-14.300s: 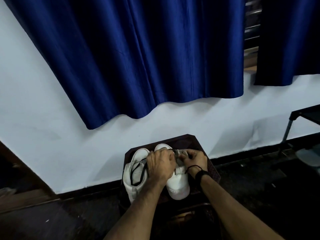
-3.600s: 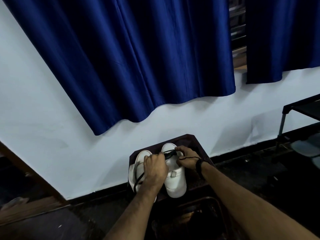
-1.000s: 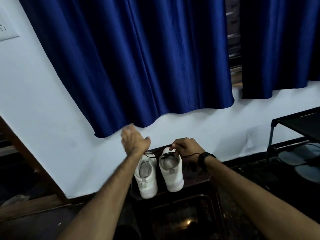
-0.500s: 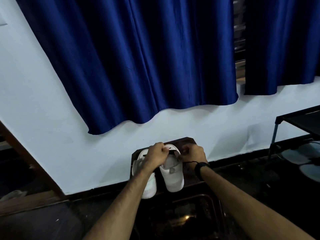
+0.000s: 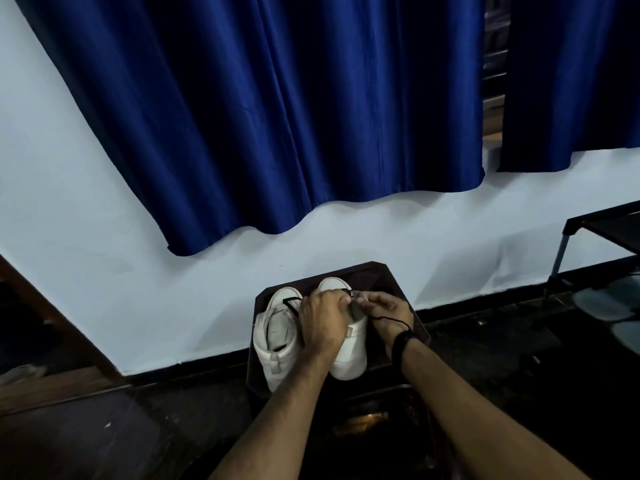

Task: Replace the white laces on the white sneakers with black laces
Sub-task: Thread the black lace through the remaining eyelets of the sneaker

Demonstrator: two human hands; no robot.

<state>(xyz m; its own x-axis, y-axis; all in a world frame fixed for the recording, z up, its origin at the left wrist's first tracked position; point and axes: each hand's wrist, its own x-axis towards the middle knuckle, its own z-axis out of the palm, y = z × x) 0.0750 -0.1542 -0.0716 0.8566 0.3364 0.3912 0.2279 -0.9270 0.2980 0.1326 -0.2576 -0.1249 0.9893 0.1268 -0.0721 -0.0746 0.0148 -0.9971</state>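
Threading a black lace (image 5: pixel 290 304) into the right-hand one of 2 white sneakers is, by the look of it, the step in hand. Both sneakers stand side by side, heels toward the person and toes toward the wall, on a small dark table (image 5: pixel 388 276) set against a pale wall under a blue curtain (image 5: pixel 277 109). The left hand (image 5: pixel 323 325) lies over the middle of the right sneaker (image 5: pixel 349 356), fingers curled down at its toe end; the right hand (image 5: pixel 386 311) meets it there, fingertips drawn together as if pinching the lace end, though the lace between the fingers is too small to see plainly. A loop of the black lace trails from under the left hand across the open top of the left sneaker (image 5: pixel 275 344), which appears unlaced. No white laces are in view. A thin dark thread and a black band circle the right wrist. A dark metal rack (image 5: pixel 602 223) stands at the far right. Judging from this, the lacing has only begun at the front eyelets; the next move likely calls for feeding the tip through an eyelet and pulling both ends even.
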